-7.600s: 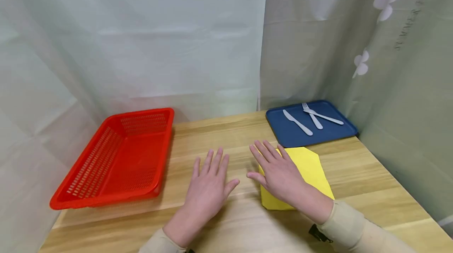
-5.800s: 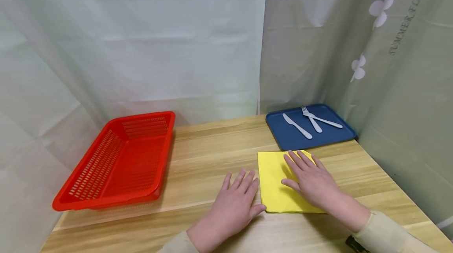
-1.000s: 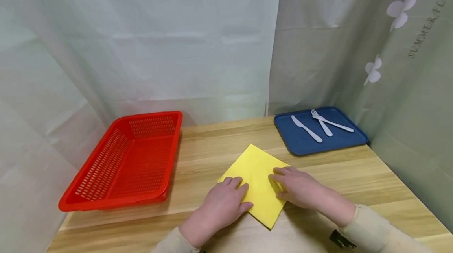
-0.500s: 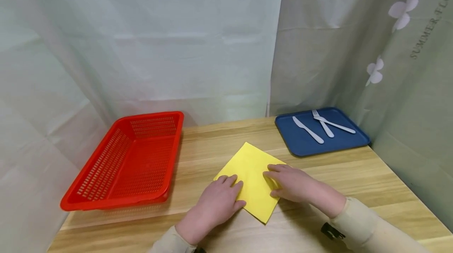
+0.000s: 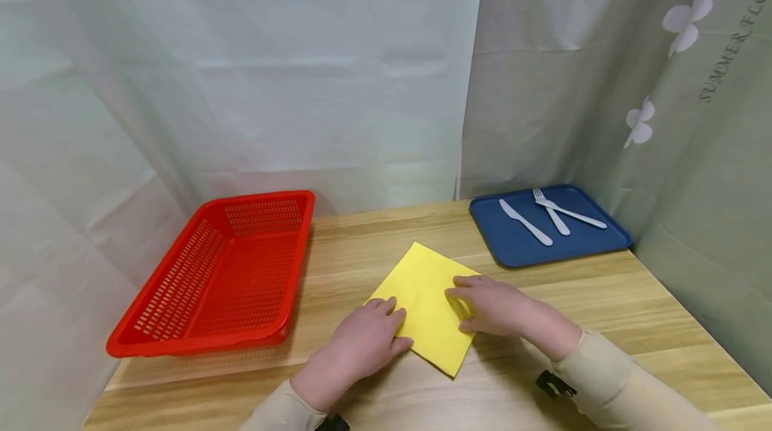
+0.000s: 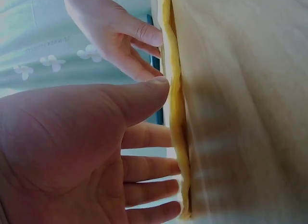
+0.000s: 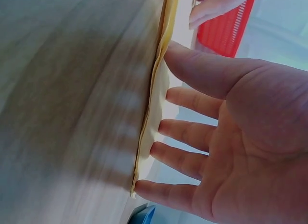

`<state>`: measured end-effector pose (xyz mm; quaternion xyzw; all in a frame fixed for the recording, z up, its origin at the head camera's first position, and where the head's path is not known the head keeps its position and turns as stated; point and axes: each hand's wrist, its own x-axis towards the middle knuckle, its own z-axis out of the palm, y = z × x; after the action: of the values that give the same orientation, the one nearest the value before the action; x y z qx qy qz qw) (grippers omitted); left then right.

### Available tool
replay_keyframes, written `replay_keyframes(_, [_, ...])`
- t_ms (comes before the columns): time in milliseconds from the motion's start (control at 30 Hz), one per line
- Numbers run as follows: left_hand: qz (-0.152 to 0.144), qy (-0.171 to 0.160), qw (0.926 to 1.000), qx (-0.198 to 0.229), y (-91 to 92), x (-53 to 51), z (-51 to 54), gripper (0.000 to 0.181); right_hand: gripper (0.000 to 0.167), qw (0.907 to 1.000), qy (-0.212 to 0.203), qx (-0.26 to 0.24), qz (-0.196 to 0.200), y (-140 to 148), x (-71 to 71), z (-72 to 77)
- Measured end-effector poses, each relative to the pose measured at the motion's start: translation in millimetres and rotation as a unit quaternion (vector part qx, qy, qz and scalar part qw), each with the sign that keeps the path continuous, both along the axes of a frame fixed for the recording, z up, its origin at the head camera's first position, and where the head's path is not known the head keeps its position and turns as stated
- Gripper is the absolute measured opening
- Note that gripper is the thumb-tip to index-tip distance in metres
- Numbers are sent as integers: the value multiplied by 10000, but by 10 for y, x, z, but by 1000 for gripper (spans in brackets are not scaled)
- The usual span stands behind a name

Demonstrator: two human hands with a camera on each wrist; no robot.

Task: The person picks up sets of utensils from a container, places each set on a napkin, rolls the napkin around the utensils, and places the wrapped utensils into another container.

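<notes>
A folded yellow cloth (image 5: 425, 300) lies flat on the wooden table between my hands, turned so that a corner points to the back and another to the front. My left hand (image 5: 364, 336) rests its fingertips on the cloth's left side, thumb at the near-left edge. On the opposite side, the fingertips of my right hand (image 5: 497, 307) touch the cloth near its right corner, the hand arched above it. Both wrist views show the cloth's layered edge (image 6: 177, 106) edge-on, with extended, slightly bent fingers (image 7: 187, 132) touching its top. Neither hand grips it.
A red plastic basket (image 5: 288, 277) stands at the left. At the back right, a blue tray (image 5: 512, 253) carries a white knife (image 5: 526, 222), a white fork (image 5: 551, 213) and another white utensil (image 5: 575, 215) crossing the fork. Pale curtains (image 5: 338, 82) enclose the table.
The cloth, earlier squared up in front of the tray, has moved left and turned to a diamond. Over the last second both hands and the cloth have slid slightly left.
</notes>
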<state>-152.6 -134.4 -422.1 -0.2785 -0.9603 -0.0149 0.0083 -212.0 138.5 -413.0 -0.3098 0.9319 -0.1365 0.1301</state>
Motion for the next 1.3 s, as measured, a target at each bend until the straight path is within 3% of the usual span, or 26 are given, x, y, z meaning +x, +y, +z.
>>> replay_keyframes(167, [-214, 211, 9995, 99, 24, 8, -18, 55, 59, 9999, -28, 120, -17, -25, -12, 16])
replay_keyframes(433, [-122, -455, 9986, 239, -61, -45, -25, 59, 63, 9996, -28, 271, 50, -40, -13, 21])
replay_keyframes(667, [-65, -767, 9966, 282, -97, -61, 1, 63, 65, 9994, -117, 322, 84, -49, -15, 47])
replay_keyframes(1300, [-150, -841, 9962, 139, -103, -82, 23, 58, 69, 9993, -221, 301, 43, 7, 10, 44])
